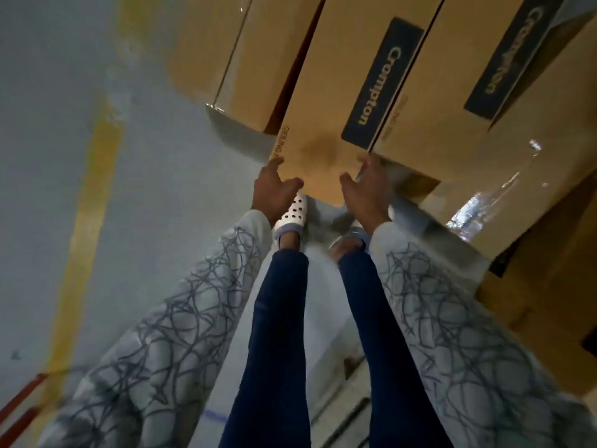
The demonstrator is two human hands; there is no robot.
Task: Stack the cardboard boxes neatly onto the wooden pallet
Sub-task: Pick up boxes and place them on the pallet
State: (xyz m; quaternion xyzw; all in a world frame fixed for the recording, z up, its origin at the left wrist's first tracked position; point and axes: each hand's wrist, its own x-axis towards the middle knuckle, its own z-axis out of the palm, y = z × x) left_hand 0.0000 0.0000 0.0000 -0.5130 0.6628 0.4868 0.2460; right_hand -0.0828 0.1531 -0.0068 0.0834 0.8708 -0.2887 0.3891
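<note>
A long cardboard box (326, 101) with a dark blue "Crompton" label lies lengthwise in front of me, its near end at my hands. My left hand (274, 189) touches that end's left corner, fingers stretched and thumb spread. My right hand (365, 192) lies at the right corner, fingertips at the seam with the neighbouring labelled box (452, 76). Another box (245, 59) lies to the left, apart by a dark gap. Pale slats (339, 412), possibly the pallet, show below my legs.
More cardboard boxes with shiny tape (504, 195) are stacked at the right. My feet in white perforated clogs (294, 215) stand just under the box end. The grey floor has a yellow line (90, 205) at the left and red lines (19, 405) at the bottom left.
</note>
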